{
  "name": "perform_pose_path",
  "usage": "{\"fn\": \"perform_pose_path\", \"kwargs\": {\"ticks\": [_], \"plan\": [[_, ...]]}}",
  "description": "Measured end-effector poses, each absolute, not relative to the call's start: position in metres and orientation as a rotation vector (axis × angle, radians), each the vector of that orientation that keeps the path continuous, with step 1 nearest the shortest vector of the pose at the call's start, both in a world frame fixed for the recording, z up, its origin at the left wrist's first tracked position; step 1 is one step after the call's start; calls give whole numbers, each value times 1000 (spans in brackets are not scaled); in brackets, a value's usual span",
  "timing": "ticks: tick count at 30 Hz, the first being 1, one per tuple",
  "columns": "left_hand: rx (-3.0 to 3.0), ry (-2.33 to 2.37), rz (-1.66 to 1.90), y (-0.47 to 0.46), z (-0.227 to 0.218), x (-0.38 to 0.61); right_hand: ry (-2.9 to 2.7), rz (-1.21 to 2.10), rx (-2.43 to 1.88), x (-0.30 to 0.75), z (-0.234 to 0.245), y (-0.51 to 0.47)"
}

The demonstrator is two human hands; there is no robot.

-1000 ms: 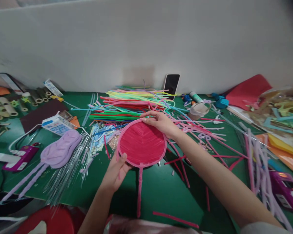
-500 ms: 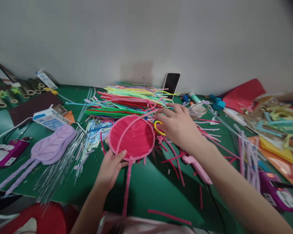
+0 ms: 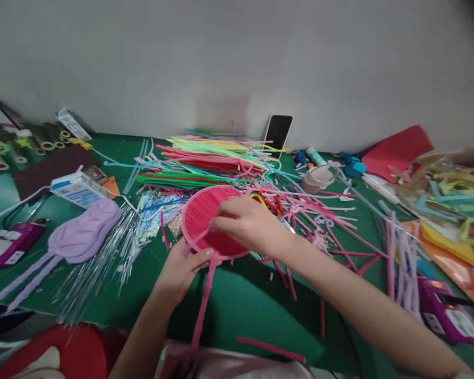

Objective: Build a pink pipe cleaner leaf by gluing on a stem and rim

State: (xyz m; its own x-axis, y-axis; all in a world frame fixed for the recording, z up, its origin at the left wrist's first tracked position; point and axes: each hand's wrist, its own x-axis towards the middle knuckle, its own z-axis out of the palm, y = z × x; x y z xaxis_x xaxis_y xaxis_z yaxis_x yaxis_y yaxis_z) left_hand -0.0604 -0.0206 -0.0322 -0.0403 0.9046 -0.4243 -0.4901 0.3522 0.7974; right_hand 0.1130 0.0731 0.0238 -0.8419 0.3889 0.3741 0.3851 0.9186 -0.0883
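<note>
A round pink pipe-cleaner disc (image 3: pixel 200 211) with a paler pink rim and a wrapped pink stem (image 3: pixel 204 310) is tilted above the table. My left hand (image 3: pixel 179 273) grips its lower left edge near the stem, thumb in front and fingers behind. My right hand (image 3: pixel 250 223) reaches across the front of the disc with its fingers closed on a light pink pipe cleaner (image 3: pixel 202 235). That strip runs down toward the lower left rim by my left thumb. My right hand hides much of the disc's right half.
Colourful pipe cleaners (image 3: pixel 205 158) are heaped behind the disc. A phone (image 3: pixel 278 136) leans on the wall. Left lie a lilac leaf-shaped piece (image 3: pixel 85 231) and silvery wires (image 3: pixel 98 268). A purple device (image 3: pixel 450 310) sits at right, with loose pink pieces (image 3: pixel 270 349) in front.
My right hand has come left and down, from beyond the disc's right edge to its front, bringing the pipe cleaner's free end along. The pink glue gun is now hidden by my right arm.
</note>
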Motion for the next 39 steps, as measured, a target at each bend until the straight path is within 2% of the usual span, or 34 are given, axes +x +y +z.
{"fn": "perform_pose_path", "kwargs": {"ticks": [4,8,25,39], "plan": [[446,1111,1294,-19,-33,-64,-2573,163,-799,147,48,64],[442,1084,1375,-15,-32,-64,-2598,313,-894,168,47,56],[593,1159,1450,-12,-41,-56,-2762,197,-909,157,21,54],[542,1194,1359,-4,-29,-58,-2825,135,-638,159,18,57]]}}
